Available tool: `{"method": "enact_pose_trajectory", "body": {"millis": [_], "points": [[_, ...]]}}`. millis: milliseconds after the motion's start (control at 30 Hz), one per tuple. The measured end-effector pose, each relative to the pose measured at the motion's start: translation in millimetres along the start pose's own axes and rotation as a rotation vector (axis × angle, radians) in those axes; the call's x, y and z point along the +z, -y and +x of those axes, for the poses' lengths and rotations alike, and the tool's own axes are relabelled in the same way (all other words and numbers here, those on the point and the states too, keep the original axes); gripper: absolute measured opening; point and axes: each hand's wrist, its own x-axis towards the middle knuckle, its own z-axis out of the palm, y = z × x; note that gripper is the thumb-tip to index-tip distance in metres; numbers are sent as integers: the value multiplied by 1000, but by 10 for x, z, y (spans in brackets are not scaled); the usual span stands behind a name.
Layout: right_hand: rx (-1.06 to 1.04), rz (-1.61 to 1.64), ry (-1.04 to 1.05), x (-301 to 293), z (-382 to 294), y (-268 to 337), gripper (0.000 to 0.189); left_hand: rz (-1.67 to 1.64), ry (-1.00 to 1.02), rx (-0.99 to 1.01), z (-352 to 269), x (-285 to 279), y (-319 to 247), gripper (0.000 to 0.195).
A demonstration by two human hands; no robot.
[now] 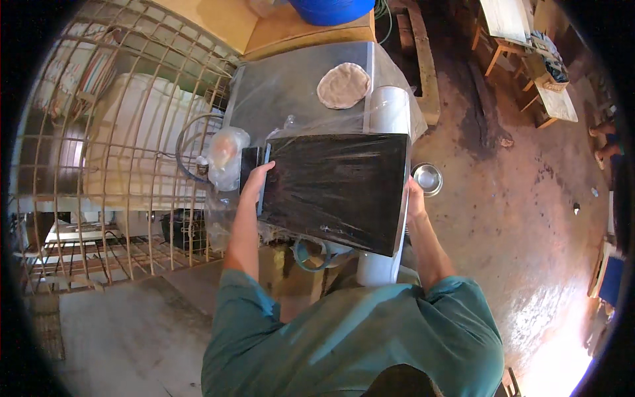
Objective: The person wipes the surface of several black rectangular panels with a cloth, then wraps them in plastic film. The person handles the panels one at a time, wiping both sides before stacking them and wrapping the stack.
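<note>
A flat black rectangular panel (337, 188), its top creased with clear plastic film, lies level between my two hands. My left hand (258, 179) grips its left edge, thumb on top. On the right edge, my right hand (415, 199) holds from the side, fingers mostly hidden beneath. Past the panel's far right corner shows a roll of clear stretch film (390, 109). A white cylindrical end (378, 269) shows below the near edge; whether it is the same roll I cannot tell. Another black piece (249, 166) sits just left of the panel.
A film-covered table (283, 84) carries a round beige cloth pad (344, 85) and a plastic-wrapped bundle (227, 156). Metal bars (129, 164) stand at left. A steel bowl (427, 179) is at right, a blue tub (332, 10) beyond the table. Another person's legs (606, 141) show far right.
</note>
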Motion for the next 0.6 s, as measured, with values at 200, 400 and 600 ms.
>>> {"method": "enact_pose_trajectory", "body": {"millis": [200,400,600], "points": [[-21,122,135,205,-101,-3,29,-47,101,-28,10,-20,15,41],[-97,140,194,397,-165,84,28,-101,147,6,-149,63,3,38],[-98,167,250,473,-218,115,29,-116,176,13,-296,13,-48,40]]}}
